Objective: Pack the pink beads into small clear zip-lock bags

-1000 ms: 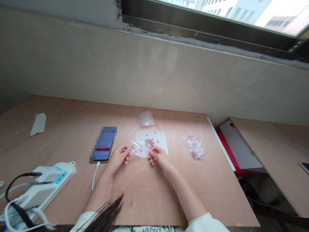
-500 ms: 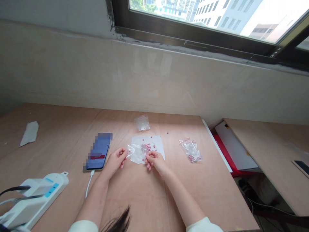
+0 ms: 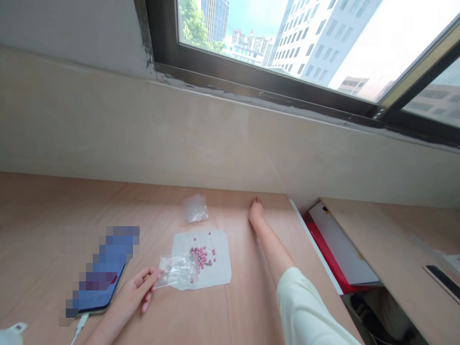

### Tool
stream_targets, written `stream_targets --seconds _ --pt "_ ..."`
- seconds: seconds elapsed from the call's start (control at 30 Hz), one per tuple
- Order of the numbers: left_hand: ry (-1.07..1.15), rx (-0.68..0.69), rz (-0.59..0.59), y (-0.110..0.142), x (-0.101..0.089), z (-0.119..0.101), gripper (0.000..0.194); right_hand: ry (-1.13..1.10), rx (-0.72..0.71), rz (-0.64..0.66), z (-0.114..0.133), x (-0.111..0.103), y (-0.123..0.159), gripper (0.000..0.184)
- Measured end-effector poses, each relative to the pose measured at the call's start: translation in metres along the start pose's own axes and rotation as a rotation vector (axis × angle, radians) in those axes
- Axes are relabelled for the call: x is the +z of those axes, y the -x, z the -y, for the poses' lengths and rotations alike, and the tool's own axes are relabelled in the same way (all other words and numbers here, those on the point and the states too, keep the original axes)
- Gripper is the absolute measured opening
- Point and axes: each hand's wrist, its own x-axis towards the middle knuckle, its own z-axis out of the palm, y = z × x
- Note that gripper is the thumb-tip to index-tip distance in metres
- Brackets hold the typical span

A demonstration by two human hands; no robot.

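My left hand point(image 3: 142, 285) pinches the left edge of a clear plastic zip bag point(image 3: 176, 270), which looks flat. The bag lies partly over a white paper sheet point(image 3: 221, 278) on the table. Several small pink beads point(image 3: 203, 256) are clustered on the sheet, with a few scattered around them. My right hand point(image 3: 256, 210) is stretched to the far side of the table, near the wall. Its fingers look closed, and whatever they hold is hidden. A sliver of clear plastic shows beside the right forearm, which covers the area behind it.
Another clear bag point(image 3: 196, 208) lies behind the paper. A phone point(image 3: 104, 282) with a white cable point(image 3: 81, 326) is at the left. A corner of the power strip point(image 3: 13, 333) shows at lower left. A red-edged folder point(image 3: 330, 258) sits in the gap beside the second desk point(image 3: 398, 239).
My right hand has left the beads on the paper and reached far forward and right. My left hand stays on the zip bag. The view has tilted upward and shifted right.
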Motion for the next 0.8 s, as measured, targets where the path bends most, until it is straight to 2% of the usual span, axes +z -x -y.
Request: stream_targets --seconds 0.1,0.17,0.3,0.4,0.5,0.6,0.7,0.8 --pt "0.012 -0.025 -0.002 0.000 -0.001 0.000 0.039 -0.052 0.024 -0.086 -0.009 0.015 0.007 0.042" --pt "0.036 -0.022 -0.006 0.005 0.000 -0.004 0.036 -0.094 0.017 -0.123 -0.016 0.016 0.011 0.039" --pt "0.086 0.016 -0.014 0.013 0.002 -0.015 0.034 -0.195 0.005 -0.188 -0.023 0.005 0.008 0.034" --pt "0.079 0.061 -0.043 0.018 0.003 -0.021 0.032 -0.273 -0.026 -0.214 -0.011 -0.007 0.015 0.028" --pt "0.057 0.085 -0.093 0.022 0.004 -0.027 0.031 -0.385 -0.117 -0.181 0.016 -0.016 0.050 0.019" --pt "0.065 0.111 -0.096 0.025 0.006 -0.031 0.030 -0.682 -0.290 -0.022 0.043 -0.019 0.103 0.011" --pt "0.122 0.139 -0.082 0.028 0.007 -0.033 0.028 -0.751 -0.312 0.098 0.060 -0.011 0.145 0.011" --pt "0.204 0.175 -0.086 0.032 0.010 -0.034 0.027 -0.739 -0.280 0.136 0.066 0.000 0.162 0.013"
